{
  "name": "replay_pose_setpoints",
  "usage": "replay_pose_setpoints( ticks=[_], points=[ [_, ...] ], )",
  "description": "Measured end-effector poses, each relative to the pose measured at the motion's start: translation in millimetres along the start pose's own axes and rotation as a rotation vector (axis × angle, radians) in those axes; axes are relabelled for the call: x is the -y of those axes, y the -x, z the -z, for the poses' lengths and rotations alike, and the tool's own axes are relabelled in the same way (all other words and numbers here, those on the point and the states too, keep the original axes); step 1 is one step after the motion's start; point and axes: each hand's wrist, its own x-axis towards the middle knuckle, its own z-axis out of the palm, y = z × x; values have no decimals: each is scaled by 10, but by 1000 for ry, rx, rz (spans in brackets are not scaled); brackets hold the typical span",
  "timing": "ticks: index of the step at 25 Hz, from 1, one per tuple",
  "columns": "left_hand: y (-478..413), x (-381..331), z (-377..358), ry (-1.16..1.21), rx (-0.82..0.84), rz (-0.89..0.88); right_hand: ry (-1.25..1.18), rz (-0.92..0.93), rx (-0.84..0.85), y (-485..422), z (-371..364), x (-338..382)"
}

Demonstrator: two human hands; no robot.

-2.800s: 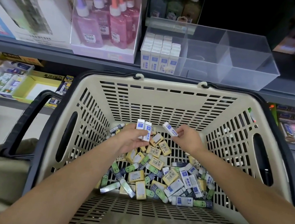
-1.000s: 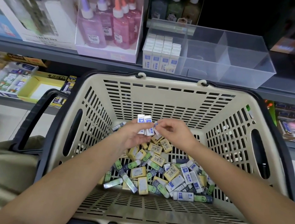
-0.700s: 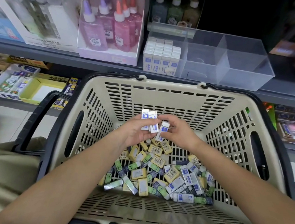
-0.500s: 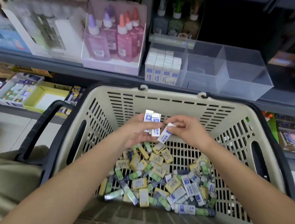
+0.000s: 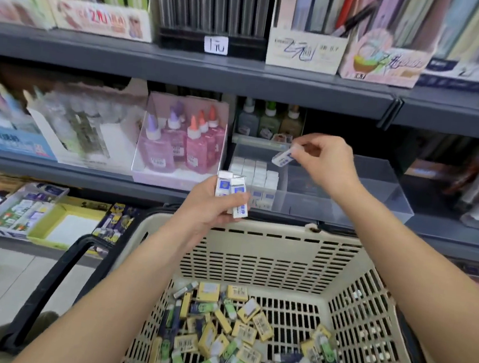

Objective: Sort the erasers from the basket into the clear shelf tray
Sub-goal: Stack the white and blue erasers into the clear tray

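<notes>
now | right grip (image 5: 325,161) pinches eraser (image 5: 283,158) above tray (image 5: 379,197) | left grip (image 5: 209,209) holds erasers (image 5: 231,191) | glue (image 5: 176,150) beside

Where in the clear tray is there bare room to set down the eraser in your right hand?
The tray is bare in its middle compartment, just right of the standing erasers, and in its right compartment past the right hand. The left compartment is crowded with those erasers.

Tray (image 5: 379,203) right compartments free; eraser rows (image 5: 258,173) fill left; shelf (image 5: 243,81) overhead.
</notes>
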Motion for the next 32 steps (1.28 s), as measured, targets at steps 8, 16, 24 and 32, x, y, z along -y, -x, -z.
replay_pose_setpoints(
  ticks=[8,16,24,32],
  points=[
    [-146,8,104,19,-39,1,294,-47,319,-280,-292,-128],
    [-294,39,81,41,-28,29,517,43,549,-323,-381,-82],
    [-370,45,-53,26,58,21,18,111,454,41,-222,224],
    [-396,38,-156,-14,77,43,28,100,510,95,-114,263]
  ],
)
